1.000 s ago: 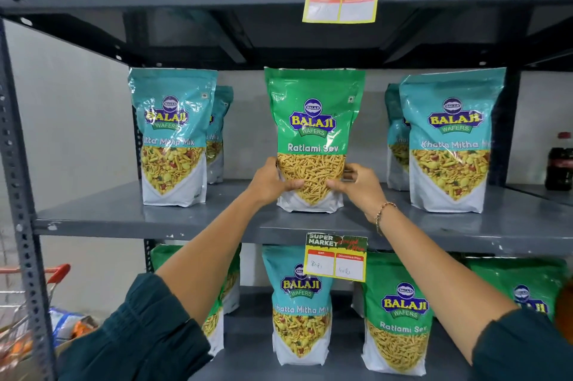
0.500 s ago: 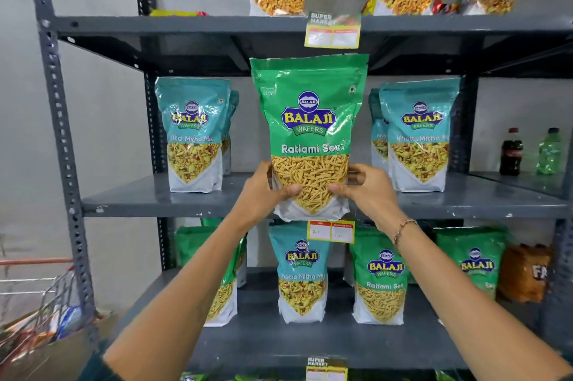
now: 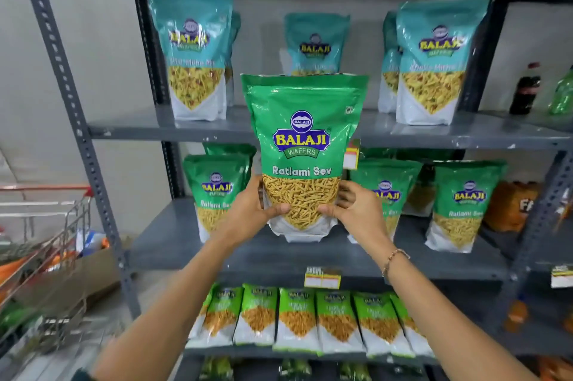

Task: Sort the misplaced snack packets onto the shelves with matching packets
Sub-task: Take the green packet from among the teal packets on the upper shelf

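Observation:
A green Ratlami Sev packet (image 3: 302, 138) hangs upright in front of the rack, its base level with the middle shelf (image 3: 173, 241). My left hand (image 3: 248, 213) and my right hand (image 3: 356, 210) grip its lower corners. Other green Ratlami Sev packets stand on that middle shelf: one on the left (image 3: 217, 191), one at the right (image 3: 465, 204) and one partly behind my right hand (image 3: 389, 191). Teal Khatta Mitha Mix packets stand on the upper shelf (image 3: 130, 126) at left (image 3: 193, 52), centre back (image 3: 314, 42) and right (image 3: 437, 55).
Several small light-green packets (image 3: 297, 318) lie in a row on the lower shelf. Price tags (image 3: 322, 278) hang on the shelf edges. A shopping trolley (image 3: 40, 256) with goods stands at the left. Drink bottles (image 3: 525, 89) stand on the neighbouring rack at right.
Both hands lifted the green Ratlami Sev packet off the upper teal shelf and brought it down to the middle shelf's height. The view tilted downward, revealing the lower shelf.

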Action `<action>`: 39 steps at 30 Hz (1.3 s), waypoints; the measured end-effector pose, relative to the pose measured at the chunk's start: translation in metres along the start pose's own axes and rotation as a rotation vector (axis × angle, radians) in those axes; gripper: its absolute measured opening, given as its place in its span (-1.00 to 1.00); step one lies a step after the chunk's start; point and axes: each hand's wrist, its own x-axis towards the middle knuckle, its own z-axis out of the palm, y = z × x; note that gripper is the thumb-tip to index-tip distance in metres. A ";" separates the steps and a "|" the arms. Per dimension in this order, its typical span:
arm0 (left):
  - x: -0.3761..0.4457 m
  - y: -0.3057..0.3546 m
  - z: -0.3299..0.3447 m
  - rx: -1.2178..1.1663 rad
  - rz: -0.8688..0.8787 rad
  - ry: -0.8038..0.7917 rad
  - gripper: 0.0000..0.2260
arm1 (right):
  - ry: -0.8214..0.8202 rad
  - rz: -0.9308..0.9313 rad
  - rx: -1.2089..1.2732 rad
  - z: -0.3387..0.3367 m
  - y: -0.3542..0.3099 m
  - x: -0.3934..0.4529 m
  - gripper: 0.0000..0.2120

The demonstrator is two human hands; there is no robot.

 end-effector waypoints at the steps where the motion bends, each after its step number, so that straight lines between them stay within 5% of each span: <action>1: -0.004 -0.011 0.003 0.038 -0.022 0.001 -0.34 | -0.014 0.014 -0.012 0.006 0.011 -0.003 -0.50; 8: -0.016 -0.090 0.017 0.067 -0.190 -0.038 -0.22 | -0.140 0.135 -0.153 0.058 0.087 -0.006 -0.34; 23: 0.033 -0.212 0.010 0.035 -0.622 0.119 -0.18 | -0.262 0.255 -0.109 0.168 0.169 0.063 -0.53; 27: 0.047 -0.218 0.011 0.028 -0.623 0.172 -0.35 | -0.274 0.288 -0.056 0.183 0.189 0.079 -0.55; 32: 0.055 -0.227 0.016 0.003 -0.616 0.150 -0.28 | -0.349 0.265 -0.015 0.183 0.197 0.091 -0.54; 34: 0.047 -0.226 0.024 0.007 -0.621 0.269 -0.31 | -0.397 0.253 -0.038 0.175 0.200 0.091 -0.52; 37: 0.019 -0.199 0.052 -0.020 -0.652 0.603 -0.61 | -0.227 0.204 -0.099 0.145 0.208 0.090 -0.64; 39: 0.006 -0.178 0.081 -0.040 -0.627 0.506 -0.72 | -0.009 0.150 -0.132 0.118 0.217 0.091 -0.78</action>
